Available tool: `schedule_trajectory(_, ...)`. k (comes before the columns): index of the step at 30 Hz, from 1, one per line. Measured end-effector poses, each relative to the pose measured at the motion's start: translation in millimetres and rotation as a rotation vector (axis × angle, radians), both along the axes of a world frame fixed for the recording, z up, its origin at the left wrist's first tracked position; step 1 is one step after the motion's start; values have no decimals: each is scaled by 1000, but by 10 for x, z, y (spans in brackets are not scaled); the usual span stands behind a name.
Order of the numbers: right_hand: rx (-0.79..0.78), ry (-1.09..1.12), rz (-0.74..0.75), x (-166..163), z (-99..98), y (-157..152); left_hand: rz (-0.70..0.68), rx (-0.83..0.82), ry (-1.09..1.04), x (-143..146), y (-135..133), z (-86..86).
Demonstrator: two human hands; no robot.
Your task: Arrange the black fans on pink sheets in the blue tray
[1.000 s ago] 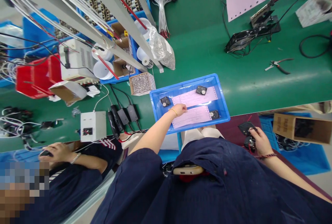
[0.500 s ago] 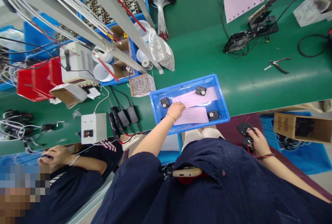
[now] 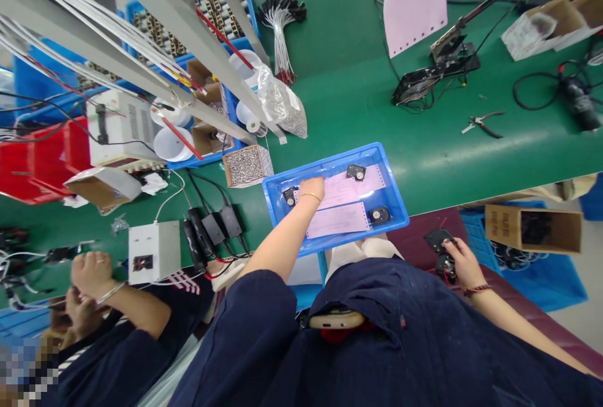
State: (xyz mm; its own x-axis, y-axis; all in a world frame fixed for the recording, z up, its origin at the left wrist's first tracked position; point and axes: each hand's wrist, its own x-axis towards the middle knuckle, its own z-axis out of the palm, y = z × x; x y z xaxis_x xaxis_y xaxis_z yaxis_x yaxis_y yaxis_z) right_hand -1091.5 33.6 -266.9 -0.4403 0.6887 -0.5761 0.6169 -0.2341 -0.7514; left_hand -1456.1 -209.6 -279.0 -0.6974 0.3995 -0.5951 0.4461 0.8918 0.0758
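Observation:
A blue tray (image 3: 398,209) sits at the near edge of the green bench, lined with two pink paper sheets (image 3: 337,220). Three small black fans lie in it: one at the back (image 3: 356,172), one at the right (image 3: 379,214), one at the left (image 3: 289,196). My left hand (image 3: 311,188) reaches into the tray, fingers down on the edge of the upper pink sheet, right beside the left fan. My right hand (image 3: 459,256) is low at my side, below the bench edge, closed around another small black fan (image 3: 440,245) with wires.
A co-worker's hands (image 3: 87,275) are at the left by a white box (image 3: 154,250). An open box of screws (image 3: 246,166) and black adapters (image 3: 211,228) lie left of the tray. Pliers (image 3: 480,123), a mounted fan (image 3: 417,88) and a cardboard box (image 3: 532,228) are at the right.
My left hand has slid up and to the left across the pink sheets toward the left fan. My right hand stays low, holding its fan. The co-worker's hands have risen.

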Motion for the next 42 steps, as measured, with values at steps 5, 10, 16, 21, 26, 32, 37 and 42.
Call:
schedule_trajectory(5,-35,-19,-37,7,-7,-17,61,-64,91,59,-119,116)
schedule_trajectory(10,-18,-6,-9,-58,11,-14,75,-68,96,-14,-104,81)
schedule_trajectory(16,-4,-9,3,-77,2,32,7,58,148,113,52,46)
schedule_trajectory(21,-8,-23,6,-14,-46,64,-63,165,95,694,145,-67)
schedule_trajectory(26,-22,-67,-2,-3,-14,56,-52,275,7,1082,268,-296)
schedule_trajectory(32,-32,-101,-29,-52,73,41,-131,363,-16,1050,354,-432)
schedule_trajectory(37,-10,-112,-10,-66,80,44,-171,430,-6,1017,363,-455)
schedule_trajectory(42,-12,-120,-15,-103,118,15,-214,477,-22,981,388,-423)
